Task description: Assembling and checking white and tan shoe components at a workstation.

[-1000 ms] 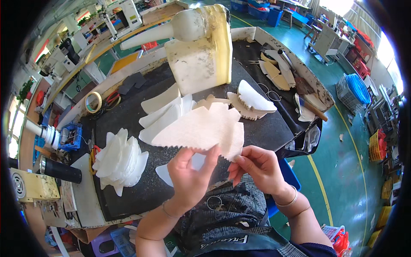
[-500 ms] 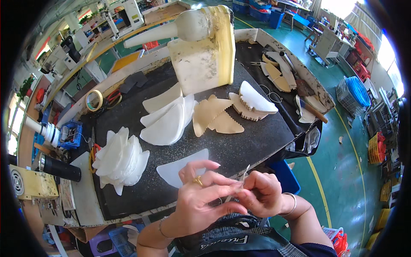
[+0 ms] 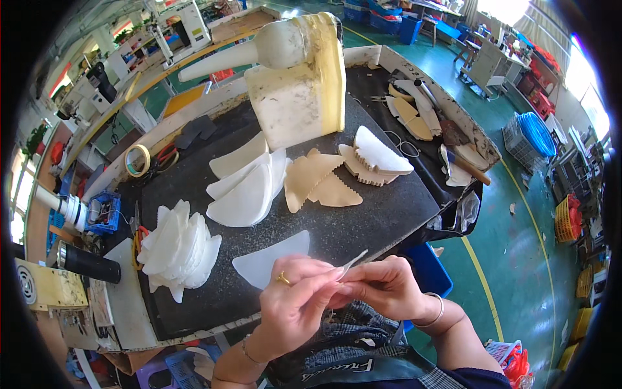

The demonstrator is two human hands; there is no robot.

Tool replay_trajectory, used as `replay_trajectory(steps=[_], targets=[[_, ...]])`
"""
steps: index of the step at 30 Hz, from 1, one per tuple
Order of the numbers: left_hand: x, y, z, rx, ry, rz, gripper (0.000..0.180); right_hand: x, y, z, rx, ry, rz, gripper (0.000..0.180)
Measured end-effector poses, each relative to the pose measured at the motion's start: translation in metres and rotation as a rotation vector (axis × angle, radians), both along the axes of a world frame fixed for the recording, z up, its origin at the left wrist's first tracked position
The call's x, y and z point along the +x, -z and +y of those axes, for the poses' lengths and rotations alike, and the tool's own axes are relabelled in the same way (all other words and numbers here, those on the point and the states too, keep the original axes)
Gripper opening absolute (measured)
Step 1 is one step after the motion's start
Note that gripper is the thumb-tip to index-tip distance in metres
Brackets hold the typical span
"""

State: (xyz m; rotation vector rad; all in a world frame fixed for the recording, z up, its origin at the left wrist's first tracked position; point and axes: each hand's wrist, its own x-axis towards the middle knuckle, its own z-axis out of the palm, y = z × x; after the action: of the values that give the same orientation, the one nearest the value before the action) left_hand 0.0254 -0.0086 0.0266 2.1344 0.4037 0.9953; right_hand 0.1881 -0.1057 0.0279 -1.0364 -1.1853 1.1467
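With both my hands, left [image 3: 295, 305] and right [image 3: 382, 288], pinched together on the thin translucent white sheet piece [image 3: 353, 262] just off the black worktop [image 3: 389, 214] edge, I judge a hard tug could tear or drop it.

Black worktable [image 3: 382, 217]; white cut pieces [image 3: 178, 249]
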Motion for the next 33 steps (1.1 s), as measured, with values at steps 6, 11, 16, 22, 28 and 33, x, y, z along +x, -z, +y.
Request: replay_trajectory(steps=[6, 11, 16, 22, 28, 33], targets=[[0.001, -0.001, -0.002, 0.067, -0.026, -0.024, 0.017, 0.001, 0.0, 0.003, -0.062, -0.013, 0.103, 0.019], [0.001, -0.009, -0.012, 0.321, -0.152, 0.104, 0.022, -0.008, -0.004, -0.001, -0.091, 0.058, 0.144, 0.02], [0.001, -0.003, -0.012, 0.258, -0.106, 0.059, 0.031, -0.012, 0.009, -0.001, 0.128, 0.233, -0.245, 0.014], [0.002, 0.008, -0.011, -0.202, -0.049, -0.088, 0.034, -0.015, 0.016, 0.008, 0.252, 0.274, -0.333, 0.011], [0.003, 0.019, 0.0, -0.598, -0.066, -0.059, 0.014, -0.005, 0.017, 0.014, 0.102, 0.159, -0.095, 0.007], [-0.001, 0.03, 0.02, -1.635, 0.281, -0.697, 0.026, 0.015, 0.057, 0.023, 0.182, -0.17, 1.191, 0.011]])
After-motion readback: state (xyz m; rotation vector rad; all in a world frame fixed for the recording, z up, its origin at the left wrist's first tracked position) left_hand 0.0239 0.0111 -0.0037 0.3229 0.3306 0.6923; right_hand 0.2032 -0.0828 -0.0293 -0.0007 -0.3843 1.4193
